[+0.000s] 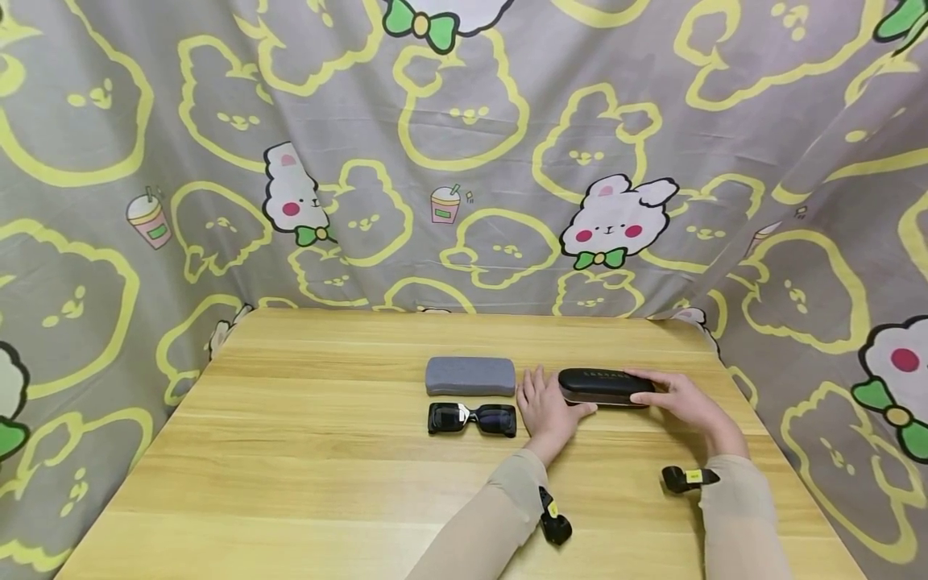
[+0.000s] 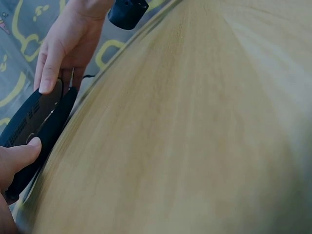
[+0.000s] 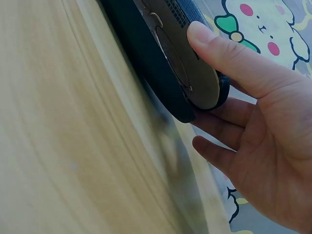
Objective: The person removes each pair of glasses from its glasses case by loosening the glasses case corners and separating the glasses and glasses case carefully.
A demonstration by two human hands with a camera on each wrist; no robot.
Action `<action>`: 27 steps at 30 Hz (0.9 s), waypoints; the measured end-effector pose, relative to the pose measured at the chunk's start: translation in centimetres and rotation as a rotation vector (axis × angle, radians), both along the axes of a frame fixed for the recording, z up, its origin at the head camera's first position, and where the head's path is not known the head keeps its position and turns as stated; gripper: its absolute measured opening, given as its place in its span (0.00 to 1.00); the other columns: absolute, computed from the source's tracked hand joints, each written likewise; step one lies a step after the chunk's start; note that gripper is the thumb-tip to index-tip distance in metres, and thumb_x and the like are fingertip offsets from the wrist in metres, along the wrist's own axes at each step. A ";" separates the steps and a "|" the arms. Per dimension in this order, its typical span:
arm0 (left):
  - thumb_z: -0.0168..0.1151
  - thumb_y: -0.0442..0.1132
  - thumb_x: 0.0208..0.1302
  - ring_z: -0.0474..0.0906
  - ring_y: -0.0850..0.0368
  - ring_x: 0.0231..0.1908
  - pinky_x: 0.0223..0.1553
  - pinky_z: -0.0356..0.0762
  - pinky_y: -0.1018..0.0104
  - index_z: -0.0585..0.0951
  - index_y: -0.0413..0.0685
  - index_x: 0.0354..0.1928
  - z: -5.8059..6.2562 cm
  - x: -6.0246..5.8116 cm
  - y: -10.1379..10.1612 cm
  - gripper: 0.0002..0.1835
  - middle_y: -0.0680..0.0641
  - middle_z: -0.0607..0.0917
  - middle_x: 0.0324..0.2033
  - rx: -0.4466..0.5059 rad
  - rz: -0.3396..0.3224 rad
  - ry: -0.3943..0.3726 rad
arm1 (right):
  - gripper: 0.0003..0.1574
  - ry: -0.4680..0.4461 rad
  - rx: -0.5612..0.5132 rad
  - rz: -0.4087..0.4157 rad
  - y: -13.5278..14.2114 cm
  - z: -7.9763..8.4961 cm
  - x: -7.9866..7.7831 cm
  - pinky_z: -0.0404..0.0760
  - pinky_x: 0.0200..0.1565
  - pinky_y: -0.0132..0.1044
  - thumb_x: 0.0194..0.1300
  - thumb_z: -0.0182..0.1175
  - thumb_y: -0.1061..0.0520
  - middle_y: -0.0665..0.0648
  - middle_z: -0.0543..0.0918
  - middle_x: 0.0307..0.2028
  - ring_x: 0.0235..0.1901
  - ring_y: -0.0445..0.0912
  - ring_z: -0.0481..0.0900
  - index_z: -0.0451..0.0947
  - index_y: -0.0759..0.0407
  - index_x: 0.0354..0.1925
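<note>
A black glasses case (image 1: pixel 598 385) lies on the wooden table, its lid partly raised. In the right wrist view its tan inner side (image 3: pixel 207 83) shows small print, and a thin curved rim, perhaps of eyeglasses, is visible inside. My right hand (image 1: pixel 681 399) grips the case's right end, thumb on the tan inner side and fingers behind. At the left end is my left hand (image 1: pixel 547 407), fingers straight and spread, its thumb (image 2: pixel 24 153) touching the near edge of the lower half. Left of that hand are a grey-blue glasses case (image 1: pixel 470 376) and dark sunglasses (image 1: pixel 472 420).
The wooden table (image 1: pixel 290 467) reaches back to a grey curtain (image 1: pixel 348 121) with yellow outlines and white rabbits, which also hangs at both sides. Each wrist wears a small black camera, one by the left sleeve (image 1: pixel 522 483), one by the right sleeve (image 1: pixel 735 491).
</note>
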State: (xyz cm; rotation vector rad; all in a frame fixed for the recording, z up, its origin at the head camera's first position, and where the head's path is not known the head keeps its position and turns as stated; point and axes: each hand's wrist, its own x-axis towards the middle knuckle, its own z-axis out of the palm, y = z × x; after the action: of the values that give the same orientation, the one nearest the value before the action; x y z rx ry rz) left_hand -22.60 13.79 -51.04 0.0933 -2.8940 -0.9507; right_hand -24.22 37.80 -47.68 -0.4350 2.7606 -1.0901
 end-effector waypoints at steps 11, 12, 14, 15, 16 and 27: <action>0.68 0.71 0.46 0.50 0.49 0.75 0.74 0.49 0.48 0.73 0.63 0.65 0.0 0.0 0.0 0.44 0.51 0.64 0.72 -0.005 0.001 0.001 | 0.36 -0.022 0.024 0.024 0.2 0.6 -0.7 0.65 0.62 0.65 0.65 0.62 0.46 0.72 0.70 0.66 0.67 0.69 0.63 0.71 0.58 0.66; 0.68 0.71 0.46 0.50 0.49 0.75 0.74 0.49 0.48 0.73 0.63 0.65 0.0 0.0 -0.1 0.44 0.51 0.65 0.72 -0.002 0.003 0.003 | 0.36 -0.023 0.028 0.024 0.1 0.6 -0.8 0.66 0.62 0.63 0.65 0.63 0.45 0.72 0.70 0.66 0.66 0.68 0.64 0.71 0.58 0.66; 0.68 0.70 0.46 0.50 0.49 0.75 0.74 0.49 0.48 0.73 0.63 0.66 0.0 0.0 -0.1 0.44 0.51 0.64 0.72 -0.003 0.004 0.002 | 0.35 -0.026 0.035 0.021 0.1 0.7 -1.0 0.69 0.62 0.57 0.65 0.63 0.45 0.70 0.71 0.65 0.66 0.66 0.65 0.72 0.57 0.66; 0.68 0.70 0.46 0.50 0.49 0.76 0.74 0.48 0.48 0.72 0.63 0.66 0.0 0.0 -0.1 0.44 0.51 0.64 0.72 -0.002 0.004 0.001 | 0.35 -0.030 0.040 0.019 0.1 0.7 -1.1 0.70 0.62 0.54 0.65 0.63 0.45 0.70 0.72 0.65 0.66 0.66 0.66 0.72 0.57 0.66; 0.68 0.70 0.46 0.50 0.49 0.76 0.74 0.48 0.48 0.72 0.63 0.66 0.0 0.0 -0.1 0.44 0.51 0.64 0.72 -0.001 0.004 0.001 | 0.35 -0.030 0.048 0.026 0.1 0.8 -1.2 0.71 0.61 0.50 0.65 0.63 0.45 0.70 0.72 0.65 0.66 0.66 0.66 0.72 0.58 0.66; 0.68 0.71 0.46 0.50 0.49 0.76 0.74 0.48 0.48 0.72 0.62 0.67 0.0 0.0 0.0 0.46 0.51 0.64 0.72 -0.015 -0.001 0.000 | 0.36 -0.094 0.037 0.066 0.5 1.6 -1.9 0.68 0.62 0.64 0.65 0.62 0.45 0.71 0.73 0.64 0.66 0.69 0.64 0.70 0.61 0.66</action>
State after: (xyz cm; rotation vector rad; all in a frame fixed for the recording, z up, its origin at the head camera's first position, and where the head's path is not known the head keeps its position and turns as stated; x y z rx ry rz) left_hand -22.60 13.76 -51.02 0.0906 -2.9014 -0.9292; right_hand -26.10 38.34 -46.13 -0.4544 2.6606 -1.0162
